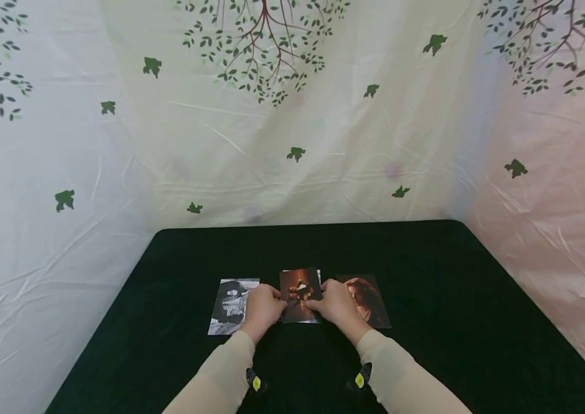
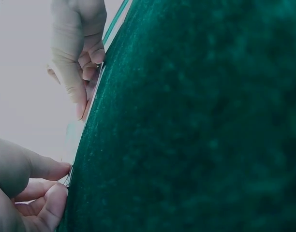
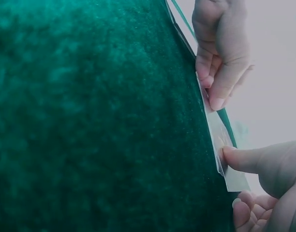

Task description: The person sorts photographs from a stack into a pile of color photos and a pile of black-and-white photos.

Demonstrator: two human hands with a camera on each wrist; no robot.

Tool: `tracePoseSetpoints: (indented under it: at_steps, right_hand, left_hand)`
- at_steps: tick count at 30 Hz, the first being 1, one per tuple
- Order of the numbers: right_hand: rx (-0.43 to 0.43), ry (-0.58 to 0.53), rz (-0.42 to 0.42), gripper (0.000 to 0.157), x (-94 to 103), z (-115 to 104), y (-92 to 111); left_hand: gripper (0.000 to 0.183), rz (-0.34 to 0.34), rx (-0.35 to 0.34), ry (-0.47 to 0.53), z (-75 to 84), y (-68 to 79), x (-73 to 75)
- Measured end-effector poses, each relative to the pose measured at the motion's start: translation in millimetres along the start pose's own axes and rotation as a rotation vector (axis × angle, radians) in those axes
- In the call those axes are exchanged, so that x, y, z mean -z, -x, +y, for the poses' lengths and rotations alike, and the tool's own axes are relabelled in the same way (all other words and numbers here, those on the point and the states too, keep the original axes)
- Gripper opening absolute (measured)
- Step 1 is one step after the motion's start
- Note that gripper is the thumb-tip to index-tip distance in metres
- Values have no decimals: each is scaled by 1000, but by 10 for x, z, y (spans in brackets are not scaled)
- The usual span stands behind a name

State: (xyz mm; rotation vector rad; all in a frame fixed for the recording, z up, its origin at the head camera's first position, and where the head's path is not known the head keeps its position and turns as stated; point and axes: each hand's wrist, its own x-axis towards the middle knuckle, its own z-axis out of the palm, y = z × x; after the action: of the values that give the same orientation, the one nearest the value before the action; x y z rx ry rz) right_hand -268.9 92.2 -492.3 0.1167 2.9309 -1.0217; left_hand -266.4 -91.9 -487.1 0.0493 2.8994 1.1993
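An orange-brown photo card (image 1: 293, 283) lies in the middle of the dark green cloth, with white edges of at least one other card showing beneath it. My left hand (image 1: 263, 307) pinches its left edge; thumb and fingertips meet at the card edges in the left wrist view. On the opposite edge, my right hand (image 1: 341, 305) holds the card, its thumb on top. Curled fingers of that hand (image 3: 278, 179) show low in the right wrist view, partly hidden. Beside the left hand is a black-and-white photo card (image 1: 226, 313). A dark brown photo card (image 1: 377, 305) lies partly behind the right hand.
The green cloth-covered table (image 1: 168, 276) reaches back to a pale fabric wall (image 1: 251, 172) printed with leaves and branches. Similar fabric hangs at both sides. Dark devices with yellow marks sit at both wrists.
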Motion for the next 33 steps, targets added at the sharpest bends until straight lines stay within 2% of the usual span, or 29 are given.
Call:
tracePoseSetpoints:
  at_steps: [8, 15, 24, 28, 33]
  right_hand:
    - [0, -27, 18, 46, 32, -15, -8]
    - [-41, -54, 10, 44, 26, -12, -11]
    - [15, -46, 50, 46, 41, -14, 11]
    - [27, -39, 71, 34, 57, 15, 8]
    - [62, -95, 101, 11, 97, 85, 16]
  left_hand:
    - [15, 7, -5, -3, -2, -8, -22]
    - [15, 11, 0, -2, -14, -18, -35]
    - [13, 30, -45, -24, -5, -16, -25]
    - [15, 43, -42, -25, -16, -24, -36]
    - [16, 78, -34, -5, -57, -40, -51]
